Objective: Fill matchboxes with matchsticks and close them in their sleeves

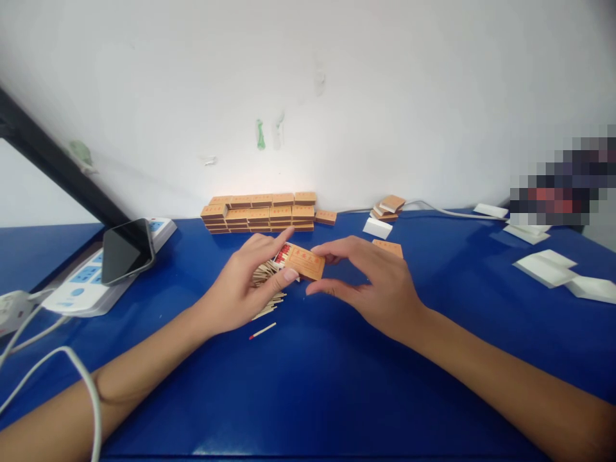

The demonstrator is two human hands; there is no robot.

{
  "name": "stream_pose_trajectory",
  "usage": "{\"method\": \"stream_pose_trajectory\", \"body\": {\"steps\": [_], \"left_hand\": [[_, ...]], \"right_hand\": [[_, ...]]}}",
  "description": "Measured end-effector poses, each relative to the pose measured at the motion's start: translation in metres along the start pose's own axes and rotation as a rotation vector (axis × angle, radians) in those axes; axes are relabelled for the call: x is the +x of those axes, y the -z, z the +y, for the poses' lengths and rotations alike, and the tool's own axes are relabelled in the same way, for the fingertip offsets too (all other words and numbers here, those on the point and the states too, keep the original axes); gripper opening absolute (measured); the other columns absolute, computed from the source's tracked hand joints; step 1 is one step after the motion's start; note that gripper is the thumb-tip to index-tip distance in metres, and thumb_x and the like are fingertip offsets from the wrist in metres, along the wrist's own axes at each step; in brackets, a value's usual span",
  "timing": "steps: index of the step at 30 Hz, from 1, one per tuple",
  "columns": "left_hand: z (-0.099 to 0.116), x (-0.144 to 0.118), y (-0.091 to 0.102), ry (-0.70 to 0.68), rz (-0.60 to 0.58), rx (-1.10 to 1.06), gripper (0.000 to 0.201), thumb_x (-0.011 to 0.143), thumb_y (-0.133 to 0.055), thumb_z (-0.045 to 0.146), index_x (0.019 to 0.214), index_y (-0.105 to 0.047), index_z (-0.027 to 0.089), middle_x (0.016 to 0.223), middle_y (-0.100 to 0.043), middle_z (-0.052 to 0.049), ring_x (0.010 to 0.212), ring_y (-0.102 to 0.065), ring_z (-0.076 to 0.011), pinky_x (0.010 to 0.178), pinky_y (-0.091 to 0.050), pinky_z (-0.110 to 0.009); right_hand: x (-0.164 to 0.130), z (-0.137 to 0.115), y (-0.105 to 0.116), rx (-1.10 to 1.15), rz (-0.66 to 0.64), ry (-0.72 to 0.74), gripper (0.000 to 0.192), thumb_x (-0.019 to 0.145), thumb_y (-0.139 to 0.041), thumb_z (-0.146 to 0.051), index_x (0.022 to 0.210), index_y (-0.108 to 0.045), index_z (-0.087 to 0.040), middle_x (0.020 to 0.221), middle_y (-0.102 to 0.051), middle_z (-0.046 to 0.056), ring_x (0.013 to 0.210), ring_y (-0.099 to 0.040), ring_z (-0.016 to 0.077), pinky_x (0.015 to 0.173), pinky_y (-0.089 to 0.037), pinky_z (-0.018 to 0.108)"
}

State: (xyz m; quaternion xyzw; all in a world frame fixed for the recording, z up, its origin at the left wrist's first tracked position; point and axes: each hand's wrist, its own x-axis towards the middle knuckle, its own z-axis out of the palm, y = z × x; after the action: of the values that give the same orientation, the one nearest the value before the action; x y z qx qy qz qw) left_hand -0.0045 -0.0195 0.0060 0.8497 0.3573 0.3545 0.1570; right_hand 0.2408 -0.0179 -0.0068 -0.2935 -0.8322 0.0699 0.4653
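Observation:
A matchbox with an orange printed cover is held above the blue table. Its tray sticks out at the left end, showing red-tipped matches inside. My left hand grips the box at its left end, thumb on the near side and index finger stretched out behind. The thumb and fingers of my right hand bracket the right end, fingertips at the cover's corner. Beneath my left hand lies a pile of loose matches, partly hidden by it. A single match rests nearer to me.
Stacked matchboxes stand against the wall. Covers and trays are heaped to their right, and an orange box lies partly behind my right hand. White trays lie far right. At left, a phone leans on a power strip with white cables.

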Motion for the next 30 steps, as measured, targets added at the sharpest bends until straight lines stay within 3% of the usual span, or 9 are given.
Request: {"method": "stream_pose_trajectory", "body": {"steps": [4,8,12,16,21,25,30], "left_hand": [[0.006,-0.006,-0.005,0.012,-0.075,-0.003,0.066,0.101,-0.064,0.043,0.16,-0.041,0.023,0.112,-0.067,-0.007,0.105,-0.058,-0.023,0.099,-0.047,-0.041],[0.009,-0.008,-0.004,0.018,-0.103,-0.019,0.062,0.104,-0.058,0.041,0.161,-0.039,0.023,0.111,-0.065,-0.007,0.103,-0.057,-0.0233,0.097,-0.047,-0.042],[0.007,-0.005,-0.003,0.02,-0.085,-0.016,0.052,0.102,-0.063,0.039,0.151,-0.052,0.023,0.115,-0.068,-0.007,0.106,-0.059,-0.0225,0.098,-0.046,-0.04],[-0.003,0.001,0.001,-0.008,0.018,0.054,0.039,0.096,-0.073,0.041,0.131,-0.067,0.024,0.114,-0.07,-0.004,0.105,-0.061,-0.0213,0.094,-0.048,-0.037],[-0.043,0.012,0.033,-0.043,0.206,0.383,0.042,0.096,-0.07,0.048,0.133,-0.068,0.027,0.117,-0.069,-0.006,0.111,-0.06,-0.026,0.101,-0.047,-0.044],[-0.088,0.017,0.063,0.139,0.369,0.657,0.039,0.099,-0.065,0.048,0.131,-0.071,0.028,0.134,-0.065,-0.01,0.13,-0.051,-0.0343,0.112,-0.039,-0.054],[-0.118,0.016,0.066,0.28,0.367,0.76,0.039,0.098,-0.065,0.049,0.129,-0.073,0.028,0.145,-0.06,-0.011,0.139,-0.043,-0.0389,0.113,-0.035,-0.057]], "right_hand": [[-0.003,-0.009,-0.005,0.037,0.027,0.039,0.04,0.087,-0.08,-0.044,0.119,-0.064,-0.027,0.101,-0.075,0.004,0.089,-0.072,0.0207,0.082,-0.062,0.036],[-0.005,-0.01,-0.009,0.091,0.006,0.015,0.042,0.087,-0.079,-0.047,0.12,-0.064,-0.026,0.099,-0.072,0.004,0.086,-0.07,0.0197,0.081,-0.062,0.035],[-0.005,-0.005,-0.01,0.087,0.012,0.029,0.042,0.086,-0.082,-0.045,0.118,-0.064,-0.024,0.1,-0.072,0.003,0.087,-0.07,0.0183,0.079,-0.061,0.032],[-0.003,0.004,-0.009,0.052,0.011,-0.032,0.038,0.089,-0.081,-0.034,0.121,-0.064,-0.024,0.105,-0.073,0.003,0.085,-0.071,0.0162,0.076,-0.061,0.029],[0.001,0.015,-0.008,-0.015,0.028,-0.069,0.026,0.098,-0.072,-0.028,0.122,-0.064,-0.021,0.109,-0.072,0.006,0.087,-0.071,0.0176,0.082,-0.06,0.035],[0.001,0.016,-0.009,-0.014,0.013,-0.074,0.019,0.101,-0.065,-0.028,0.119,-0.064,-0.021,0.107,-0.071,0.007,0.087,-0.07,0.0194,0.082,-0.059,0.038],[0.0,0.013,-0.01,0.011,-0.017,-0.072,0.017,0.103,-0.06,-0.028,0.118,-0.064,-0.021,0.109,-0.07,0.008,0.09,-0.069,0.0198,0.081,-0.058,0.038]]}}
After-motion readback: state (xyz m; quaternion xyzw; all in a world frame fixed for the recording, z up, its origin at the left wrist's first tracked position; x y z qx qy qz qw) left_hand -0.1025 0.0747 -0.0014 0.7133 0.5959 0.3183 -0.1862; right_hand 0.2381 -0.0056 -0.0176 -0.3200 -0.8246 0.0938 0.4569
